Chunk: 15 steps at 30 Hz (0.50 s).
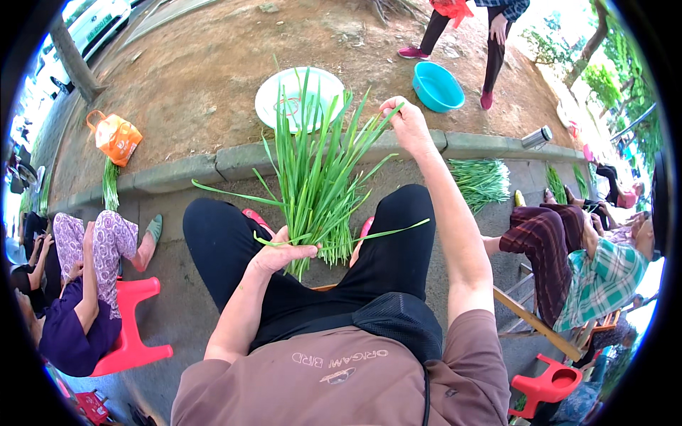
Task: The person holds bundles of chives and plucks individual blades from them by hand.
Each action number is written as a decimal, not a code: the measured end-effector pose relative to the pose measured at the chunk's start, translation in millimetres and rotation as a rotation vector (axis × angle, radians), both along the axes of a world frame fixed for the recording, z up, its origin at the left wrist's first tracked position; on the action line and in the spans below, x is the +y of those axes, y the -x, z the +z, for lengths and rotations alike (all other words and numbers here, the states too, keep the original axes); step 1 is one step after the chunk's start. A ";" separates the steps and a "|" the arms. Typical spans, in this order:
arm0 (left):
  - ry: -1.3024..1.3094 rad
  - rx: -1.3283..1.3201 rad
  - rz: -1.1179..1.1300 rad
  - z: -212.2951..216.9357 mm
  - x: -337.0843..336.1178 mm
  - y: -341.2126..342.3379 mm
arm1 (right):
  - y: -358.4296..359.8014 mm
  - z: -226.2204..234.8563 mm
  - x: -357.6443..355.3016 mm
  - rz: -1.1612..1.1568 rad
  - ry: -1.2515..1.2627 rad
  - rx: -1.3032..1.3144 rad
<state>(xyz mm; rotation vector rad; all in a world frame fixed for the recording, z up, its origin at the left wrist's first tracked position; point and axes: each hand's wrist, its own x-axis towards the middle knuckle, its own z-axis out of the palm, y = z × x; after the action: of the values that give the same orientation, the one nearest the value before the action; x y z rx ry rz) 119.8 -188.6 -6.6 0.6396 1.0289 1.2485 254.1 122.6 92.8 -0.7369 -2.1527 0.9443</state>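
Note:
My left hand [284, 252] is closed round the lower stems of a bunch of garlic chives [309, 174], held upright between my knees with the long flat leaves fanning upward. One leaf sticks out sideways over my right knee. My right hand [410, 126] is raised to the right of the bunch, thumb and fingers pinched at the tip of a chive leaf [376, 128]. Behind the bunch, more cut chives [342, 240] lie on the ground between my feet. A white basin [268, 99] stands beyond the kerb, partly hidden by the leaves; a reddish loop shows inside it.
The stone kerb [241, 157] runs across ahead. More chives [477, 183] lie by it at the right, near a metal flask [536, 138]. A teal basin [438, 87] and an orange bag [115, 138] are beyond. Seated people flank me; one uses a red stool [135, 319].

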 end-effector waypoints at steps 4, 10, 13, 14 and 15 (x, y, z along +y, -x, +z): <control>-0.012 0.024 -0.023 -1.6 -0.3 2.2 | -0.2 2.8 -2.9 0.040 0.254 0.045; -0.016 0.030 -0.029 0.7 0.2 1.4 | -4.4 0.0 10.8 -0.016 0.568 0.297; -0.063 0.040 -0.074 -0.4 0.3 2.2 | -4.6 5.6 23.1 0.043 0.553 0.284; -0.062 0.033 -0.067 -0.4 -0.1 1.2 | -0.9 11.5 21.7 0.004 0.476 0.235; -0.061 0.026 -0.059 -0.3 -0.7 0.1 | 1.9 15.9 21.9 -0.036 0.399 0.188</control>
<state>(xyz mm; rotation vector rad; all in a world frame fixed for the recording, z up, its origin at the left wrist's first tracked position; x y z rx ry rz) 119.8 -189.2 -6.9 0.7305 0.9891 1.2264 252.2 144.5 108.7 -0.8332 -1.8031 1.3870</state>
